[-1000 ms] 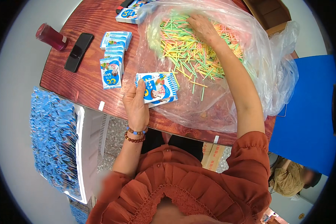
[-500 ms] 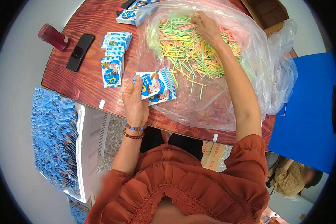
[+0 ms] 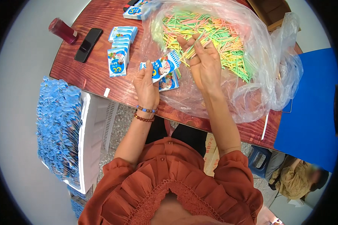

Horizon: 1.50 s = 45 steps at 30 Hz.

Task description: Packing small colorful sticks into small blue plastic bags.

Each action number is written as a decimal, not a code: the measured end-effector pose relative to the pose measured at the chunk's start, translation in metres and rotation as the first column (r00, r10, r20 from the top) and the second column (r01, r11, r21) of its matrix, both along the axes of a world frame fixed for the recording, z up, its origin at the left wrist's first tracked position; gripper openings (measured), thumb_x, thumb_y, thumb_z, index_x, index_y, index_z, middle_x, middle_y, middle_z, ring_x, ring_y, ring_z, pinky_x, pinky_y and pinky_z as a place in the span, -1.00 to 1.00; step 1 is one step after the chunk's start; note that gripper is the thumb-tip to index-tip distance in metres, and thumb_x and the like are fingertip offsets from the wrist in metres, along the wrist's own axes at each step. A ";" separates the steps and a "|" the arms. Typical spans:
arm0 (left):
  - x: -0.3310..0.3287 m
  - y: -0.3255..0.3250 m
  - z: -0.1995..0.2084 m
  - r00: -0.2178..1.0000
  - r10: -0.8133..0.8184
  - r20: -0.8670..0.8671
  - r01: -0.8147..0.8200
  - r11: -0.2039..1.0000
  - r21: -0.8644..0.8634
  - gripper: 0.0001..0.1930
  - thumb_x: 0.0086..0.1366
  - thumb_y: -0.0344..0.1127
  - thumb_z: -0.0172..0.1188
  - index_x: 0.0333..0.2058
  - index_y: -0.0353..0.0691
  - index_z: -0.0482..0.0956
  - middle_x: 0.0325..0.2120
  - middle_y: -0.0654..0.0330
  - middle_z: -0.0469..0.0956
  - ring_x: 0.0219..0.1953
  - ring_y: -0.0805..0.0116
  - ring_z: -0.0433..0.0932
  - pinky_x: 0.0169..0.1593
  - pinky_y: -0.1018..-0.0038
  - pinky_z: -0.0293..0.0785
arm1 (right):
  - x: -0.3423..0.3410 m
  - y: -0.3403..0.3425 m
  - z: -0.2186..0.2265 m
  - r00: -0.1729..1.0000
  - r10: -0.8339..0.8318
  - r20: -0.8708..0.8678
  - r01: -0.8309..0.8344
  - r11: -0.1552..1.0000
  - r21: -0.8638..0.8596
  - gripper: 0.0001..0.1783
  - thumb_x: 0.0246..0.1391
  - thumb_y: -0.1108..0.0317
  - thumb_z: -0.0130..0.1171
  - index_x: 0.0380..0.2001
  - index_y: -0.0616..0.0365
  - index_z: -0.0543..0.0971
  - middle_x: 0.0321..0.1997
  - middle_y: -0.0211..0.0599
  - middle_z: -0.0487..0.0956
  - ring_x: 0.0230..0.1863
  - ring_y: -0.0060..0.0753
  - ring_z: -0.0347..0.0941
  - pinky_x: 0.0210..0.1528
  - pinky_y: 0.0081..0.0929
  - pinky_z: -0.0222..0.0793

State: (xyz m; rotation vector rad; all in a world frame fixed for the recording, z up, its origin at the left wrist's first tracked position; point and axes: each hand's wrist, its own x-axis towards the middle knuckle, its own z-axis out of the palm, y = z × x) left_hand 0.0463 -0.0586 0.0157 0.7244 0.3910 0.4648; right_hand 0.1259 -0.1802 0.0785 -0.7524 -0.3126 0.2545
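The left hand (image 3: 145,86) has its thumb and fingers closed on a blue-and-white packet (image 3: 164,68), above a second packet (image 3: 168,82) near the front edge of the bench (image 3: 94,77). The right hand (image 3: 207,71) has its fingers curled round a small bunch of coloured sticks (image 3: 189,54), over the clear plastic bag (image 3: 219,103) and beside the loose heap (image 3: 231,47). A slack hold could let sticks slide out, since they are thin and lie unevenly; squeezing too hard might snap them. The packet could twist or buckle — it seems pinched mainly at its near end. Its long axis slants from the left hand up and rightward, striped end farthest out; the bunch slants likewise, its lower-left end toward the packet. Whether that packet's mouth is open, I cannot tell.
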 end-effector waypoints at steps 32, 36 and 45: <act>0.001 -0.013 -0.001 0.992 0.005 0.124 0.024 0.974 -0.226 -0.71 0.42 -0.15 0.00 -0.23 -0.29 0.50 -0.27 0.14 0.61 -0.23 0.38 0.60 -0.13 0.42 0.56 | -0.035 0.036 -0.009 0.959 -0.142 0.246 0.179 0.975 -0.135 -0.49 0.36 0.20 -0.19 0.18 0.41 0.26 0.30 -0.02 0.27 0.35 -0.19 0.12 0.40 -0.27 -0.08; 0.004 -0.004 -0.012 0.974 -0.026 0.223 0.110 0.921 -0.373 -0.69 0.41 -0.14 -0.01 -0.12 -0.29 0.46 -0.14 0.10 0.56 -0.12 0.32 0.57 -0.01 0.31 0.51 | -0.031 0.038 -0.004 0.953 -0.147 0.263 0.182 0.977 -0.111 -0.52 0.36 0.20 -0.20 0.16 0.36 0.29 0.27 -0.02 0.30 0.33 -0.21 0.16 0.39 -0.25 -0.06; -0.010 0.036 -0.004 0.963 0.060 0.261 0.030 0.944 -0.328 -0.76 0.36 -0.34 0.09 -0.05 -0.29 0.42 -0.10 0.10 0.54 -0.10 0.29 0.57 -0.02 0.33 0.55 | -0.039 0.043 -0.011 0.993 -0.011 0.121 0.069 0.872 -0.484 -0.63 0.33 0.23 -0.08 0.01 0.32 0.39 -0.56 -0.58 0.31 -0.60 -0.77 0.10 -0.54 -0.70 0.09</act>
